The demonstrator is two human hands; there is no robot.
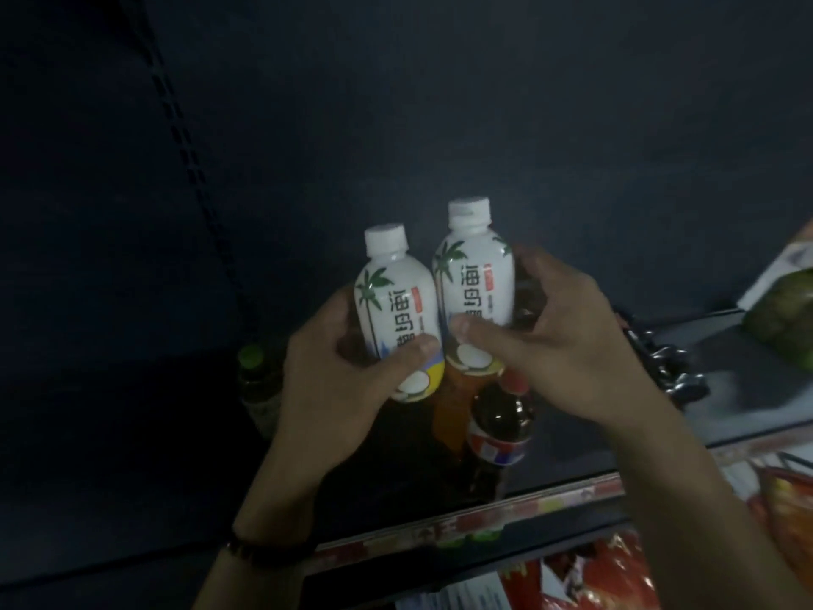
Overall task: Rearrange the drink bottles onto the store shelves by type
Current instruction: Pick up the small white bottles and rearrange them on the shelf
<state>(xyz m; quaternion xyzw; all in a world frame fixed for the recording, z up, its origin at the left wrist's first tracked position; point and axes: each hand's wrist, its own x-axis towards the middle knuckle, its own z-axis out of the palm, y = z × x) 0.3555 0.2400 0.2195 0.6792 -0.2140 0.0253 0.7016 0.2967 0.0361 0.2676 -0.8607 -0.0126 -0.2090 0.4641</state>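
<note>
Two white-capped coconut drinks are held up in front of the dark back panel (484,103), upright and side by side, so close I cannot say whether they touch. The left hand (334,380) grips the left coconut bottle (396,310), its fingers (409,350) curled round the lower half and covering the end of the lettering. The right hand (558,341) grips the right coconut bottle (477,275) a little higher, fingers (475,328) wrapped across its label the same way. Below them on the shelf (572,460) stand a red-capped cola bottle (501,420), an orange drink bottle (453,407) mostly hidden behind the held pair, and a green-capped bottle (257,380) lost in shadow beside the left hand. The light is dim and blurred, and the price strip (484,512) along the shelf edge cannot be read. Red snack packets (616,574) are cut off at the lower right, and a green thing (787,319) at the right edge is too smeared to name.
</note>
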